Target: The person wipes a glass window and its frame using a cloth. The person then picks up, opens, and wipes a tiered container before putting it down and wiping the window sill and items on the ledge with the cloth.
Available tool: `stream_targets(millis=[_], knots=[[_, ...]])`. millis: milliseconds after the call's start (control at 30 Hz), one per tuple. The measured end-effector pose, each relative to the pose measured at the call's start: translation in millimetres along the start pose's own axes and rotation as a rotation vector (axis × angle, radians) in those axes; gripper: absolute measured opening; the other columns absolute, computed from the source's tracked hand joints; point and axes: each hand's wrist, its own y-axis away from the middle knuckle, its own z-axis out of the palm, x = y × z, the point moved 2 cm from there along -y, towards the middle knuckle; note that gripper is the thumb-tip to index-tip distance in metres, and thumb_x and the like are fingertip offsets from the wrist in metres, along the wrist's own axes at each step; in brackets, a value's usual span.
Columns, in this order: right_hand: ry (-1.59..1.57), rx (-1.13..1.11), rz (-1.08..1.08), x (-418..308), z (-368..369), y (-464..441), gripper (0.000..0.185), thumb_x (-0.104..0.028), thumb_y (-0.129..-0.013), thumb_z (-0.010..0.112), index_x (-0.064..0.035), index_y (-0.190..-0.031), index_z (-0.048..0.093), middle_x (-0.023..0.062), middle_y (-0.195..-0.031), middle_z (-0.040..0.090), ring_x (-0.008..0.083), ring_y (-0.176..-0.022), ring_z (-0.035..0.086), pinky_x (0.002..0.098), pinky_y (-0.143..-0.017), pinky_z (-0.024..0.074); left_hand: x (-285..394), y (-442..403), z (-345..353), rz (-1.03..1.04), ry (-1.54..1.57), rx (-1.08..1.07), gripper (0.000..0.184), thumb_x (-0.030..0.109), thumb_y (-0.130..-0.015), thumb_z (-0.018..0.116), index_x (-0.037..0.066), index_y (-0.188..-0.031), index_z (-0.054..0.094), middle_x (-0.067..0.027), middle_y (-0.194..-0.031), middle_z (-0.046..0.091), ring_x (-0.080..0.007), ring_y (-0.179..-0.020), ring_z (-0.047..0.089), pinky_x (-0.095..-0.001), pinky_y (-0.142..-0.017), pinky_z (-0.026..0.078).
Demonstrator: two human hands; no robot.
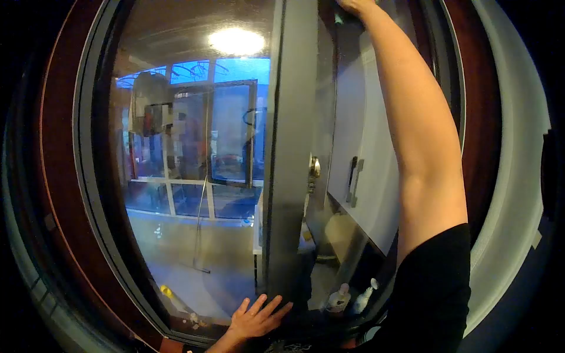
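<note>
My left hand (258,317) is low in view, fingers spread and stretched out. Its fingertips lie at the lower end of the grey upright frame (292,117) of a glass door or window; whether they press on it I cannot tell. My right arm (421,129) reaches straight up along the right-hand glass pane. At the top edge the right hand (358,6) is mostly cut off, so its fingers and anything in them are hidden. The left glass pane (235,247) shows a lit room or balcony, partly as reflections.
Two bottles, a clear one (338,299) and a white spray bottle (365,296), stand low on the right. A yellow-ended object (168,292) lies at lower left. Behind the glass are a long-handled pole (199,229) and white cabinet doors (371,147). Dark red trim (53,147) borders the opening.
</note>
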Motion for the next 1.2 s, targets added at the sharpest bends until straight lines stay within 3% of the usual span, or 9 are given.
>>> stream_targets(millis=[133, 200, 267, 367, 400, 467, 767, 967, 1200], knots=[[-0.018, 0.092, 0.098, 39.2, -26.9, 41.9, 0.043, -0.027, -0.098, 0.052, -0.0096, -0.136, 0.060, 0.0195, -0.143, 0.057, 0.0400, -0.132, 0.051, 0.0480, -0.108, 0.0433, -0.5, 0.6, -1.6, 0.012, -0.046, 0.035, 0.055, 0.055, -0.088, 0.061, 0.044, -0.142, 0.058, 0.0040, -0.152, 0.051, -0.0236, -0.145, 0.039, -0.0506, -0.121, 0.016], [0.174, 0.013, 0.564, 61.8, -75.9, 72.1, 0.030, -0.016, -0.097, 0.043, -0.0050, -0.113, 0.067, 0.0239, -0.113, 0.066, 0.0417, -0.109, 0.064, 0.0521, -0.091, 0.0510, 0.4, -1.3, -4.5, 0.010, -0.045, 0.029, 0.053, 0.054, -0.089, 0.061, 0.045, -0.141, 0.059, 0.0040, -0.152, 0.052, -0.0236, -0.144, 0.040, -0.0510, -0.122, 0.015], [0.123, 0.150, 0.855, 119.5, -90.9, 117.0, 0.038, -0.019, -0.100, 0.041, -0.0013, -0.124, 0.065, 0.0257, -0.125, 0.063, 0.0398, -0.117, 0.061, 0.0504, -0.095, 0.0507, -0.4, -1.8, -3.9, 0.007, -0.040, 0.024, 0.051, 0.053, -0.089, 0.060, 0.046, -0.140, 0.060, 0.0040, -0.151, 0.052, -0.0236, -0.144, 0.040, -0.0514, -0.122, 0.015], [0.516, 0.106, 0.188, 149.5, -100.2, 172.3, 0.037, -0.014, -0.094, 0.049, 0.0005, -0.126, 0.063, 0.0241, -0.132, 0.061, 0.0406, -0.123, 0.057, 0.0486, -0.106, 0.0451, -0.3, -6.2, 4.6, -0.007, -0.004, 0.076, 0.048, 0.049, -0.091, 0.059, 0.044, -0.138, 0.062, 0.0024, -0.151, 0.052, -0.0253, -0.142, 0.042, -0.0518, -0.123, 0.016], [0.410, 0.105, 0.236, 151.5, -104.2, 185.6, 0.037, -0.013, -0.093, 0.050, 0.0011, -0.125, 0.063, 0.0237, -0.132, 0.061, 0.0401, -0.125, 0.056, 0.0481, -0.107, 0.0447, 0.0, -5.5, 3.3, -0.016, 0.014, 0.094, 0.045, 0.046, -0.093, 0.058, 0.042, -0.137, 0.064, 0.0010, -0.151, 0.052, -0.0265, -0.143, 0.042, -0.0517, -0.123, 0.017], [0.323, 0.083, 0.310, 126.4, -116.4, 203.8, 0.036, -0.011, -0.090, 0.051, 0.0021, -0.121, 0.063, 0.0238, -0.132, 0.060, 0.0396, -0.128, 0.053, 0.0469, -0.108, 0.0433, -0.8, -5.9, 0.2, 0.014, 0.047, 0.162, 0.039, 0.033, -0.093, 0.056, 0.033, -0.128, 0.072, -0.0100, -0.149, 0.054, -0.0352, -0.141, 0.042, -0.0558, -0.121, 0.023], [0.391, -0.093, 0.496, 10.5, -181.0, 355.6, 0.052, -0.030, -0.095, 0.053, -0.0071, -0.142, 0.054, 0.0096, -0.161, 0.038, 0.0371, -0.145, 0.037, 0.0531, -0.116, 0.0322, -2.6, -11.1, -4.0, -0.004, 0.158, 0.177, 0.039, 0.028, -0.091, 0.057, 0.030, -0.127, 0.073, -0.0100, -0.148, 0.055, -0.0346, -0.140, 0.045, -0.0555, -0.120, 0.024], [0.291, -0.225, 0.849, -122.8, -256.2, 481.8, 0.051, -0.018, -0.090, 0.059, 0.0024, -0.137, 0.057, 0.0083, -0.165, 0.030, 0.0391, -0.149, 0.027, 0.0528, -0.122, 0.0214, 0.8, -18.0, -6.3, -0.061, 0.176, 0.217, 0.044, 0.022, -0.089, 0.055, 0.032, -0.129, 0.072, -0.0047, -0.148, 0.057, -0.0305, -0.141, 0.045, -0.0503, -0.122, 0.023], [0.226, -0.321, 1.158, -243.9, -326.5, 619.3, 0.053, -0.014, -0.096, 0.059, -0.0073, -0.148, 0.052, 0.0118, -0.165, 0.030, 0.0389, -0.150, 0.024, 0.0505, -0.122, 0.0210, -1.8, -16.7, -8.6, -0.020, 0.182, 0.201, 0.044, 0.022, -0.087, 0.060, 0.029, -0.129, 0.071, -0.0086, -0.148, 0.056, -0.0349, -0.138, 0.049, -0.0544, -0.113, 0.038]])
